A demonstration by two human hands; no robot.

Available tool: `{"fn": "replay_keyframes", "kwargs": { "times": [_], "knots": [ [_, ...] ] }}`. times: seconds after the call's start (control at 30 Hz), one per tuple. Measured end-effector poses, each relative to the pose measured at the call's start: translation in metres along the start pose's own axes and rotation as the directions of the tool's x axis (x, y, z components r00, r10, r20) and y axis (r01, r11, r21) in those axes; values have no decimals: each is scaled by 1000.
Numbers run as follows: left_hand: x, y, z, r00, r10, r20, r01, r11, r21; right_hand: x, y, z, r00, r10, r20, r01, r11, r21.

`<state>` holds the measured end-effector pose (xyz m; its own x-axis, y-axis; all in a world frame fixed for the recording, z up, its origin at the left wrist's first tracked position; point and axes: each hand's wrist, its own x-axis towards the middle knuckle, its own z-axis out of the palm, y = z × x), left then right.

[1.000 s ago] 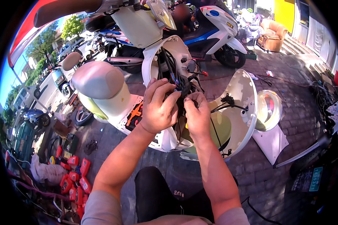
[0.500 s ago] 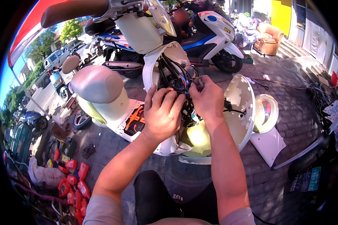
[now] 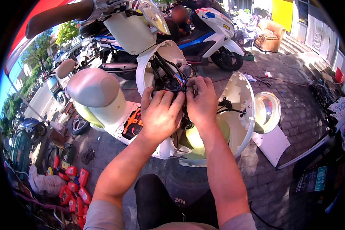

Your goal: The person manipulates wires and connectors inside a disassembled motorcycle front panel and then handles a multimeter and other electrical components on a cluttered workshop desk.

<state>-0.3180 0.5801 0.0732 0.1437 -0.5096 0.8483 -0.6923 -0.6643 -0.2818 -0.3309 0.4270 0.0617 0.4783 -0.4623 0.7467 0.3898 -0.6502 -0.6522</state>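
A pale cream scooter stands in front of me with its front body [image 3: 142, 76] opened. Dark cables and thin coloured wires [image 3: 178, 78] fill the opening. My left hand [image 3: 161, 115] is over the lower part of this wiring, fingers bent and back turned up; whatever is under its fingertips is hidden. Close beside it, my right hand [image 3: 201, 100] pinches at the end of the coloured wires with thumb and fingers together. To the left of my hands, orange straps lie over a dark battery [image 3: 133, 123] in the footboard.
The scooter's seat [image 3: 94, 87] and handlebar grip [image 3: 59, 16] rise at left. A removed cream shell panel [image 3: 244, 103], a ring-shaped part [image 3: 267, 112] and a flat white panel [image 3: 271, 145] lie at right. Red bottles [image 3: 74, 188] cluster lower left. Behind stands a white-blue scooter [image 3: 214, 32], a person near it.
The scene has shifted slightly left in view. My right hand's fingers have closed in on the coloured wires, nearer to my left hand. The left hand stays on the wiring.
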Motion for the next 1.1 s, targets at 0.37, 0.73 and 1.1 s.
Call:
{"fn": "replay_keyframes", "kwargs": {
  "times": [0.37,0.73,1.1],
  "knots": [
    [-10,-20,-4,994,97,52,-95,995,-37,-11,4,-8,1000,-11,-4,10,981,-193],
    [-18,-23,5,995,93,-37,-97,986,-134,-35,4,-16,979,-204,8,198,940,-276],
    [-18,-22,7,997,76,-34,-79,990,-113,-30,-6,-12,978,-205,36,208,945,-252]
  ]
}}
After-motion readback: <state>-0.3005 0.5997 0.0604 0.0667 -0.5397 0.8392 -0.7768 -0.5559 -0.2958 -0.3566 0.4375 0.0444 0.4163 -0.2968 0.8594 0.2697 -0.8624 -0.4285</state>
